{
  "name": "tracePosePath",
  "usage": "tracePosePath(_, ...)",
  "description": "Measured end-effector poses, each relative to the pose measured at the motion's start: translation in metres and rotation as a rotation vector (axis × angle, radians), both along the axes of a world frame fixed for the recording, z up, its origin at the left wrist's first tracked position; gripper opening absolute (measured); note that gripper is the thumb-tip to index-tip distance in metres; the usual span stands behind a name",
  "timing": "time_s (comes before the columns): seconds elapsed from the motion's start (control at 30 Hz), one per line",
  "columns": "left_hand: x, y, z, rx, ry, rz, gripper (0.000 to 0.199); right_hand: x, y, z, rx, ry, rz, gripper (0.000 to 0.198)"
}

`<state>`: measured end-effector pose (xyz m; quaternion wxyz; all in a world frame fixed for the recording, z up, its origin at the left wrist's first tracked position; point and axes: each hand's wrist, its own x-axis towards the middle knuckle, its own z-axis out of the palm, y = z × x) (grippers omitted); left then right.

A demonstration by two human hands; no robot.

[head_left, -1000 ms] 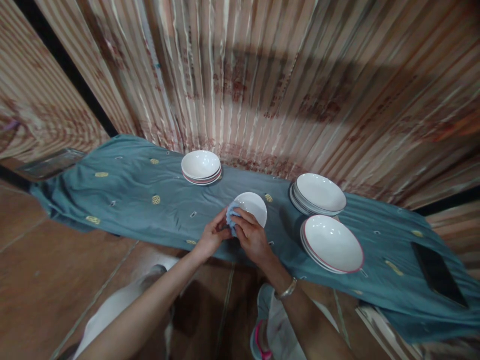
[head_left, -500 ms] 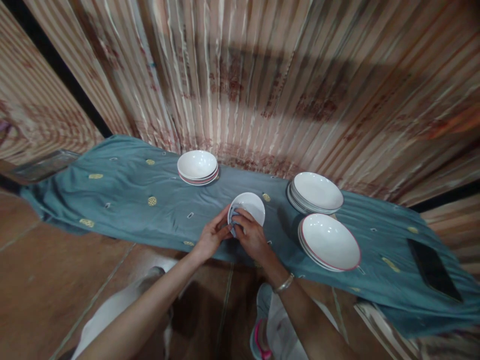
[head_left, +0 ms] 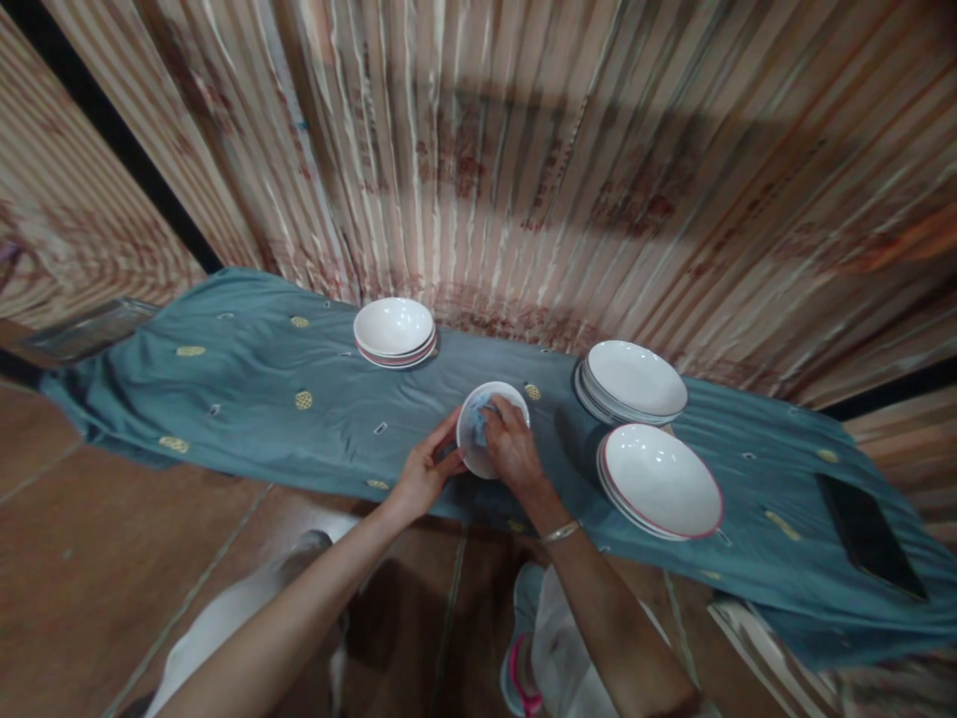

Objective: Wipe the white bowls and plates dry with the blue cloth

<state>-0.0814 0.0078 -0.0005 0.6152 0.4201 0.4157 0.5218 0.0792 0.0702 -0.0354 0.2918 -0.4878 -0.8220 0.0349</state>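
A small white bowl (head_left: 476, 461) is tilted toward me at the middle of the cloth-covered table. My left hand (head_left: 425, 473) grips its left rim, thumb toward the inside and fingers around the outer wall. Inside the bowl, my right hand (head_left: 512, 445) presses a bluish cloth (head_left: 478, 419) against the inner surface, fingers closed on it. Part of the cloth is hidden under those fingers. A bracelet (head_left: 560, 532) circles my right wrist.
White bowls (head_left: 394, 327) stand stacked at the back left. To the right are a plate stack (head_left: 635, 381) and a stack of red-rimmed bowls (head_left: 661, 483). A dark phone-like slab (head_left: 871, 536) lies on the green tablecloth (head_left: 254, 399) at far right. Behind hangs a striped curtain (head_left: 493, 199).
My right hand has moved with the cloth from the bowl's left rim up and right into its inside. My left hand keeps its hold on the rim.
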Motion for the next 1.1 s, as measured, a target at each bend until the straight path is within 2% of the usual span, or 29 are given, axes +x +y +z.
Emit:
tracePosePath(0.17, 0.001, -0.001, 0.001, -0.011, -0.001, 0.006, 0.076, 0.012, -0.004, -0.008, 0.039, -0.045, 0.002, 0.033)
tracePosePath(0.33, 0.001, -0.001, 0.001, -0.015, -0.024, 0.017, 0.077, 0.018, -0.014, -0.007, 0.033, -0.069, 0.02, 0.035)
tracePosePath(0.53, 0.002, -0.001, -0.003, -0.004, -0.059, 0.019, 0.077, 0.015, -0.033, 0.001, -0.086, -0.077, 0.061, 0.036)
tracePosePath(0.73, 0.001, -0.001, -0.005, -0.01, -0.02, 0.023, 0.078, 0.012, -0.045, 0.004, -0.209, 0.118, 0.171, 0.031)
tracePosePath(0.83, 0.0, -0.001, -0.005, -0.004, -0.012, 0.019, 0.077, 0.016, -0.051, 0.005, -0.261, 0.147, 0.215, 0.031)
tracePosePath(1.1, -0.002, -0.001, -0.008, 0.005, -0.014, 0.017, 0.081, 0.036, -0.062, 0.004, -0.137, 0.034, 0.227, 0.048)
